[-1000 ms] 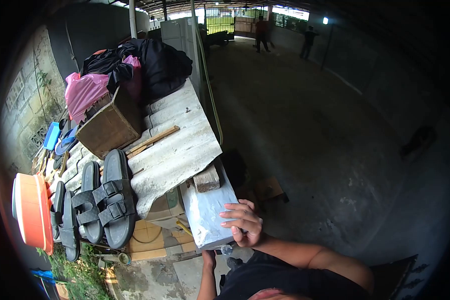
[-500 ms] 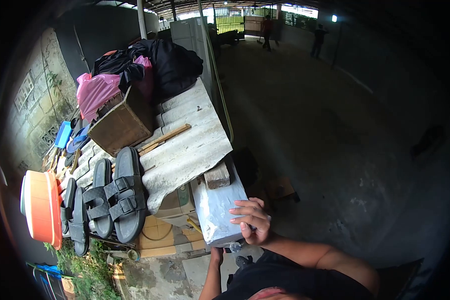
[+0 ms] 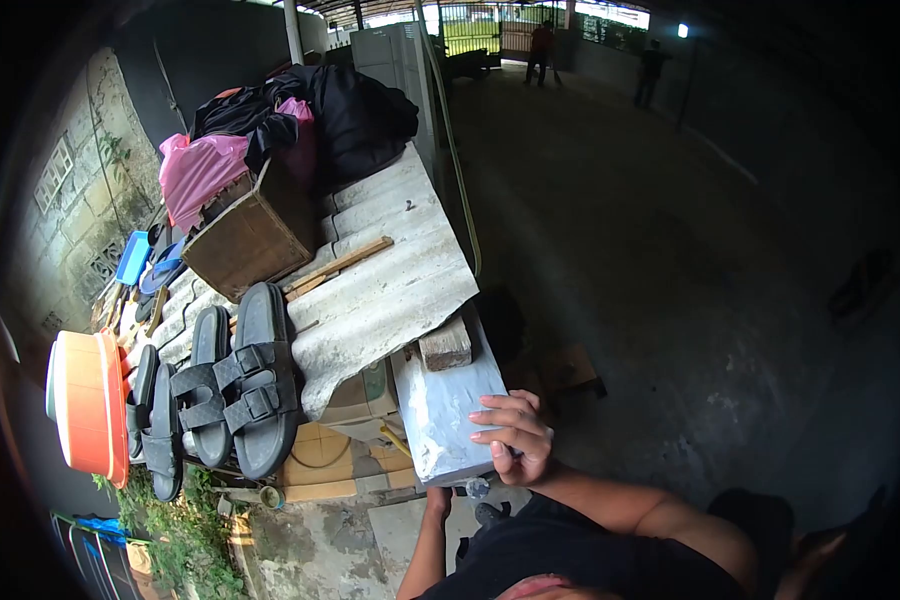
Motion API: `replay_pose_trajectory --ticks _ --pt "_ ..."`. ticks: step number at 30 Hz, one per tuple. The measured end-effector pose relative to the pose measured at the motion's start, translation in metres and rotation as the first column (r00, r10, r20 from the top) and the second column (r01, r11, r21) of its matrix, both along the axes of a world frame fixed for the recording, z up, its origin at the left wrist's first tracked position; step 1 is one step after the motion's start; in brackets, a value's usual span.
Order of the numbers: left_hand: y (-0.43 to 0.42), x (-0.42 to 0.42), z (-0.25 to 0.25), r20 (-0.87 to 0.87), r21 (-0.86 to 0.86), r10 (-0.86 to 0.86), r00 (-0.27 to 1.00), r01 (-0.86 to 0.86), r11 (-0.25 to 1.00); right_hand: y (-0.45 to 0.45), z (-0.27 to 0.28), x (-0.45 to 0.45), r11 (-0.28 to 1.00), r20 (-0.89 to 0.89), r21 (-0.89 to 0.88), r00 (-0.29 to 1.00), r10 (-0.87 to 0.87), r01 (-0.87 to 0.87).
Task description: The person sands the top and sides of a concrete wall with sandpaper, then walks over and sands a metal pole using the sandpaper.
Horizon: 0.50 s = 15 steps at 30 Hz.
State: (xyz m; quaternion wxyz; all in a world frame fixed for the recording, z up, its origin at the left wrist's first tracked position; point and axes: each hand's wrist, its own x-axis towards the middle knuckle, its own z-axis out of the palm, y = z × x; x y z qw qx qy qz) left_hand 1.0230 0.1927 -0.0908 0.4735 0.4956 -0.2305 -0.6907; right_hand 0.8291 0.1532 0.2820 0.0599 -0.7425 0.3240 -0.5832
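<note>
A long block with a patchy grey-white, painted-looking surface (image 3: 435,410) sticks out from under the corrugated sheet in front of me. My right hand (image 3: 518,438) is at its right edge, with curled fingers over the top and the thumb lower down on the side. Under the block's near end is my left hand (image 3: 438,496), whose fingers are hidden. Beside that end shows a small grey lump (image 3: 477,489), too small to name. A short wooden offcut (image 3: 445,346) lies on the block, against the sheet's edge.
The corrugated sheet (image 3: 400,275) carries black sandals (image 3: 260,400), a wooden box (image 3: 245,245), a pink bag (image 3: 202,175), black bags (image 3: 365,125) and wood strips. An orange basin (image 3: 92,405) stands at its left edge. Two people (image 3: 541,52) are far back on the dark floor.
The whole view has shifted slightly, so the sheet and block sit a little higher and further right. My hands keep about the same places on the block. The far people have moved slightly.
</note>
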Motion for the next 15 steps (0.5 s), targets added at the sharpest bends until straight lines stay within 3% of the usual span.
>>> replay_pose_trajectory --ticks 5,9,12,15 --pt "0.005 -0.011 0.008 0.007 -0.04 0.097 0.995 -0.097 0.994 -0.001 0.001 -0.001 1.0 -0.018 0.004 1.0 0.02 -0.02" --pt "-0.005 -0.003 -0.039 -0.133 0.043 0.108 0.985 -0.103 0.994 -0.002 -0.001 0.0 0.999 -0.029 -0.01 0.999 0.035 -0.035" --pt "-0.005 -0.004 -0.036 -0.036 0.021 -0.012 0.999 0.013 1.0 -0.002 -0.001 0.001 1.0 -0.028 -0.018 0.999 0.014 -0.015" --pt "-0.004 0.001 -0.033 -0.064 0.029 -0.049 0.997 0.051 0.998 -0.003 -0.003 0.001 1.0 -0.029 -0.021 0.999 0.016 -0.016"
